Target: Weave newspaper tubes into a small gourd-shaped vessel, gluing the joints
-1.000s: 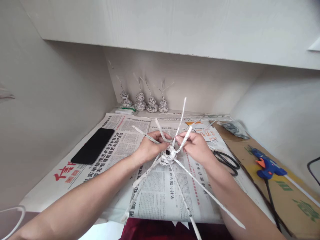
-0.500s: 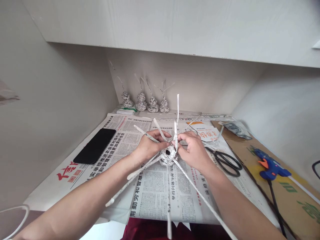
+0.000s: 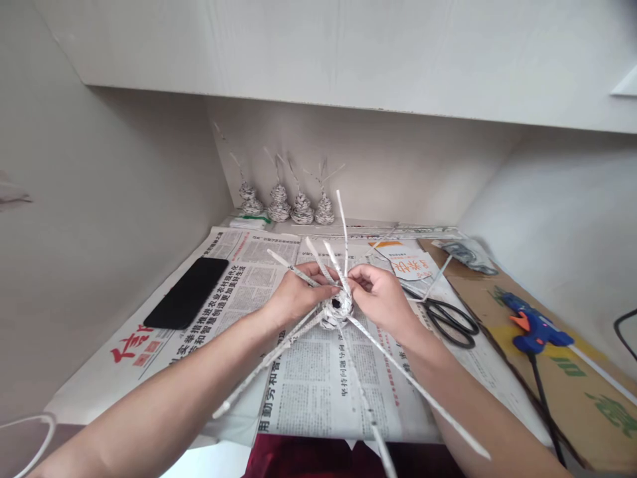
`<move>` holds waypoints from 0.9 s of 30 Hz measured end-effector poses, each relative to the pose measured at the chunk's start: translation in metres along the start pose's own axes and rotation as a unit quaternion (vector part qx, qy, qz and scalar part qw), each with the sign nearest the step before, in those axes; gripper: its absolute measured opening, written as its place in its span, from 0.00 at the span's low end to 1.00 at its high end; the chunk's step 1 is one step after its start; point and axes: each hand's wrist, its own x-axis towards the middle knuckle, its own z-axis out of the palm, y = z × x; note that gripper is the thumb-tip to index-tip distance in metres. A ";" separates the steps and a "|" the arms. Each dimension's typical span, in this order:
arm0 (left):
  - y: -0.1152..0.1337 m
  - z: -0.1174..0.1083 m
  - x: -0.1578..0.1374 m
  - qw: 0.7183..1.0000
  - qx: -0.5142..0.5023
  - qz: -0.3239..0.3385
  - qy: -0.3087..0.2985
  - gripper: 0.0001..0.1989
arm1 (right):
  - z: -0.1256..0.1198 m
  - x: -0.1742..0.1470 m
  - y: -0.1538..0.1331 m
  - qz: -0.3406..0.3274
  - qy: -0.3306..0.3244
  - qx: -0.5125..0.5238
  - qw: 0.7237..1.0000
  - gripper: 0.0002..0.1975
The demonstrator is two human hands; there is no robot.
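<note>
Together, two hands [image 3: 298, 290] [image 3: 377, 295] holding one paper weave [image 3: 331, 321], four woven gourds [image 3: 302, 210] behind

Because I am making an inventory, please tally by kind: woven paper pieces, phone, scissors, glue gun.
Woven pieces at the back: 4
Held woven piece: 1
Black phone: 1
Scissors: 1
Blue glue gun: 1
Total: 8

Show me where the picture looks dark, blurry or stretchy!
In the head view, the back wall is shaded under the pale overhang; in that head view, the forearms look stretched toward the bottom corners; also in the head view, the woven paper piece is fairly clear, but the smallest print on the newspaper is too soft to read.
</note>
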 end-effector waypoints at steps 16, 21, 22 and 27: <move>-0.002 0.001 0.001 0.997 0.059 0.022 0.041 0.11 | 0.004 0.003 -0.004 -0.007 0.046 0.136 0.990 0.09; -0.001 -0.002 0.004 0.999 0.043 -0.001 -0.005 0.09 | 0.000 0.004 -0.003 -0.024 0.017 0.120 0.992 0.07; -0.001 -0.001 0.004 0.999 0.038 -0.001 -0.002 0.08 | -0.001 0.004 -0.004 -0.028 0.017 0.117 0.993 0.06; -0.003 0.002 0.003 0.996 0.075 0.022 0.040 0.11 | -0.004 0.002 -0.008 -0.054 0.058 0.124 0.989 0.07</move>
